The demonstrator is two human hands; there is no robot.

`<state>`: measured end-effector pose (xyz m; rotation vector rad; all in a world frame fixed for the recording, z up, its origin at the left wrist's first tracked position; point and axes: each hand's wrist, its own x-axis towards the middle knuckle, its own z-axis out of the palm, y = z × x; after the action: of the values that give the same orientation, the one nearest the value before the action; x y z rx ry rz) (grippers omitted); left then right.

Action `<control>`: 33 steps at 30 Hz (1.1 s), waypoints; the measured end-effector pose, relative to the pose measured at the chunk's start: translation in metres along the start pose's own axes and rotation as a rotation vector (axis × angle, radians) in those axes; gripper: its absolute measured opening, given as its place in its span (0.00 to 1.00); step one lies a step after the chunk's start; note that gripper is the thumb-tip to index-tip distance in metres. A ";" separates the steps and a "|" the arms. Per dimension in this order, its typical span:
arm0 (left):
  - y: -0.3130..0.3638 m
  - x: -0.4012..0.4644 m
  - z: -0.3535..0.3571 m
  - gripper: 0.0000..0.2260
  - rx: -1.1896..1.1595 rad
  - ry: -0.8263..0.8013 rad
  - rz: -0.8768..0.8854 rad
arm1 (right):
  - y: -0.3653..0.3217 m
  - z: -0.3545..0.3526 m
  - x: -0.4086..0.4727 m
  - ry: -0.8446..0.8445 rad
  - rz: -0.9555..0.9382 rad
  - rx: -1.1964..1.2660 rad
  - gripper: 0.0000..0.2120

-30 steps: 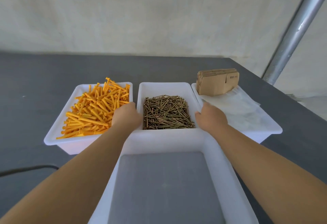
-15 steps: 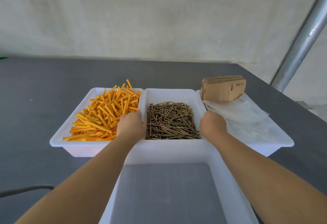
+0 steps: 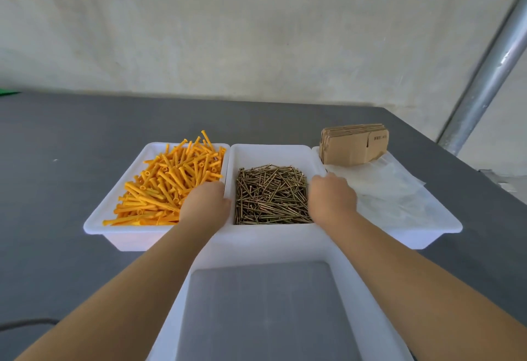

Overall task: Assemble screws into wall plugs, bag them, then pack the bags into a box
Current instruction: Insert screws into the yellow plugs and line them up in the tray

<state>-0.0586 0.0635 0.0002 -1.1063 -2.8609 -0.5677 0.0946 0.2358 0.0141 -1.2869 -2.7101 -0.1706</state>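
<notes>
left hand (image 3: 206, 204) curled over left rim of middle tray (image 3: 271, 152), fingers hidden | right hand (image 3: 332, 198) curled over its right rim | brass screws (image 3: 271, 195) heaped inside | orange wall plugs (image 3: 168, 178) in left tray | clear bags (image 3: 385, 189), flat cartons (image 3: 353, 144) in right tray

Orange wall plugs (image 3: 168, 181), brassy-brown screws (image 3: 271, 195), tan flattened boxes (image 3: 353, 147), white trays (image 3: 97, 225), dark grey table (image 3: 71, 132).
</notes>
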 end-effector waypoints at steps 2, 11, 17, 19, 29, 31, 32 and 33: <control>-0.005 -0.009 -0.007 0.13 -0.029 0.101 0.046 | -0.018 -0.006 -0.004 0.094 -0.159 0.049 0.09; -0.037 -0.037 -0.002 0.15 -0.160 0.246 0.014 | -0.045 0.006 -0.001 -0.482 -0.217 0.388 0.29; -0.034 -0.038 0.009 0.12 -0.076 0.224 -0.032 | -0.042 0.015 -0.004 -0.333 -0.091 0.425 0.06; -0.034 -0.038 0.010 0.14 -0.051 0.193 -0.045 | -0.039 0.018 -0.007 -0.277 -0.055 0.501 0.03; -0.036 -0.043 0.004 0.12 -0.239 0.346 -0.041 | -0.031 0.021 -0.025 -0.005 -0.056 0.882 0.01; -0.034 -0.046 0.001 0.12 -0.323 0.456 0.014 | -0.026 0.012 -0.031 0.055 0.018 1.072 0.04; -0.033 -0.047 0.001 0.13 -0.359 0.502 0.037 | -0.023 0.008 -0.035 0.072 0.051 1.141 0.06; -0.033 -0.048 0.000 0.13 -0.388 0.541 0.048 | -0.020 0.003 -0.038 0.080 0.081 1.207 0.06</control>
<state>-0.0440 0.0097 -0.0173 -0.8717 -2.3047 -1.2380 0.1026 0.1941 0.0036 -0.8995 -1.9646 1.1760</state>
